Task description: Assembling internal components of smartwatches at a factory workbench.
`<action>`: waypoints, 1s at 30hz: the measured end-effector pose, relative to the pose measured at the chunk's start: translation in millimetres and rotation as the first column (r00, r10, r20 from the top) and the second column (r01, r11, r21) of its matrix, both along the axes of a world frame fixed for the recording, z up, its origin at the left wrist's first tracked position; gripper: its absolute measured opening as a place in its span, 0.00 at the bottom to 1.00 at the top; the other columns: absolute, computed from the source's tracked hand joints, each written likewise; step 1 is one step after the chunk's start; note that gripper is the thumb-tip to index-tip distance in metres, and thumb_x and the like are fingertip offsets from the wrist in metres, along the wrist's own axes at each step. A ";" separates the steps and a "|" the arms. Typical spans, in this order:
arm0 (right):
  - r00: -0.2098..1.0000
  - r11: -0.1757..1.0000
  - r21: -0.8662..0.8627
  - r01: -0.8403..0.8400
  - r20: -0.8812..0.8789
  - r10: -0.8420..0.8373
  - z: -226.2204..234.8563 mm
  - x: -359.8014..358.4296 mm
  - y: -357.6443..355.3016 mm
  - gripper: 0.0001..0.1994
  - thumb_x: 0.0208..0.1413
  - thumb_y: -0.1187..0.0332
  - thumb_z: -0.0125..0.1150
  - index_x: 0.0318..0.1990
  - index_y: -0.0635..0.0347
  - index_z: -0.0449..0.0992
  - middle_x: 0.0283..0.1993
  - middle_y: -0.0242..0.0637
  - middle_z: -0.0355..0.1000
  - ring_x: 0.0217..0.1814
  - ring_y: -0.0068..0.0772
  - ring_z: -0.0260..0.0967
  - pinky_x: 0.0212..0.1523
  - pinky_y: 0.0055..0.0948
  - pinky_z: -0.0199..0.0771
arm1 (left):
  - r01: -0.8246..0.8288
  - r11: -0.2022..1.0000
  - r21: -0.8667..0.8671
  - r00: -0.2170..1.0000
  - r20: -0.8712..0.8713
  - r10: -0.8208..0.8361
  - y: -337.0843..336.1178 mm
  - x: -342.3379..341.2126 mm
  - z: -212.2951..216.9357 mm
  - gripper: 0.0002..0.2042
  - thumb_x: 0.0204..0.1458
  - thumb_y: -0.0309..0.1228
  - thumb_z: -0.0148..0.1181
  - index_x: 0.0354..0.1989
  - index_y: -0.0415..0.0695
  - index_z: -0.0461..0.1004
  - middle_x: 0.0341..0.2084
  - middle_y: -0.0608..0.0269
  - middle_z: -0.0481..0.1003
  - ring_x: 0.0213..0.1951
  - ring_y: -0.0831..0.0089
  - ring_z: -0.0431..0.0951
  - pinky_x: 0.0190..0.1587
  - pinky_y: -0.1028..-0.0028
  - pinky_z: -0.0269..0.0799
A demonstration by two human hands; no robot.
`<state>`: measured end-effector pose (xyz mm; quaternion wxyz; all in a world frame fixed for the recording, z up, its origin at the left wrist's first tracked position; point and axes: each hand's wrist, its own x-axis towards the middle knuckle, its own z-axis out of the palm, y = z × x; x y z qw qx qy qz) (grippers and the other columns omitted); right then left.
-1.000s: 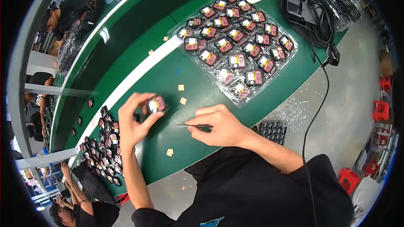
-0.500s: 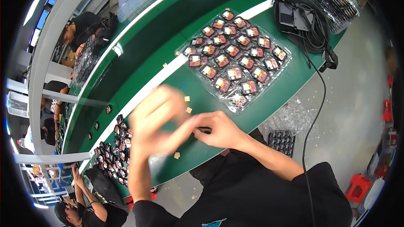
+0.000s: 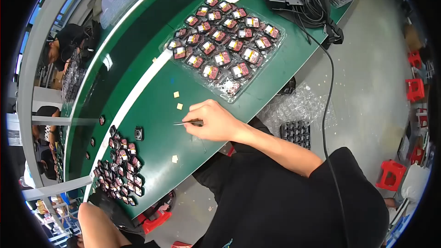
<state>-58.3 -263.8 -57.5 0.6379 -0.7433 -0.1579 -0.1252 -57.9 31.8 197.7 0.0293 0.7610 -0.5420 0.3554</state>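
My right hand (image 3: pixel 210 121) is closed in a pinch around thin dark tweezers (image 3: pixel 195 122), whose tips point left just above the green tabletop. My left hand is out of view; only a bent bare arm (image 3: pixel 98 226), seemingly my left, shows at the lower left edge. Left of the tweezers, a small black device with a round face (image 3: pixel 139 132) lies by itself. Beyond it is a heap of similar small black devices (image 3: pixel 120 167) with pink and white labels. Past my right hand, a clear plastic tray (image 3: pixel 232 93) holds rows of these devices.
Small tan squares (image 3: pixel 176 94) lie on the green table (image 3: pixel 156 105). A black bag with coiled cables (image 3: pixel 305 0) sits at the far right, its cable hanging down. Stacked trays stand behind it. Plastic wrap (image 3: pixel 298 105), a black tray (image 3: pixel 295 134) and red stools (image 3: pixel 391 174) are on the floor.
My left hand has gone from beside the right one to out of view. My right hand now shows the tweezers plainly. The whole view has shifted, moving the table leftward and up.
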 end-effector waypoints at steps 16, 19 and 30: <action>0.997 0.998 -0.058 -0.015 -0.073 0.011 14.8 -2.0 3.1 0.08 0.58 0.73 0.72 0.42 0.69 0.89 0.31 0.42 0.83 0.30 0.29 0.80 0.33 0.30 0.77 | -0.252 0.961 0.113 0.968 0.011 0.252 89.9 -114.2 34.1 0.14 0.57 0.34 0.65 0.34 0.32 0.81 0.33 0.53 0.81 0.30 0.67 0.81 0.31 0.63 0.75; 1.000 0.999 -0.046 -0.007 -0.012 0.006 -0.3 -3.8 0.9 0.09 0.58 0.73 0.73 0.43 0.69 0.89 0.31 0.42 0.83 0.29 0.28 0.78 0.32 0.30 0.76 | -0.314 0.944 0.102 0.949 0.041 0.312 87.3 -141.6 32.7 0.14 0.57 0.34 0.65 0.34 0.32 0.81 0.33 0.54 0.81 0.30 0.67 0.81 0.31 0.63 0.75; 0.998 0.995 -0.094 0.020 -0.050 -0.025 5.3 -3.0 -1.3 0.09 0.57 0.71 0.72 0.40 0.69 0.89 0.35 0.47 0.85 0.36 0.40 0.85 0.40 0.35 0.81 | -0.529 0.837 0.138 0.849 0.069 0.524 84.3 -241.1 38.4 0.13 0.57 0.34 0.65 0.33 0.33 0.81 0.32 0.55 0.81 0.29 0.67 0.80 0.30 0.64 0.75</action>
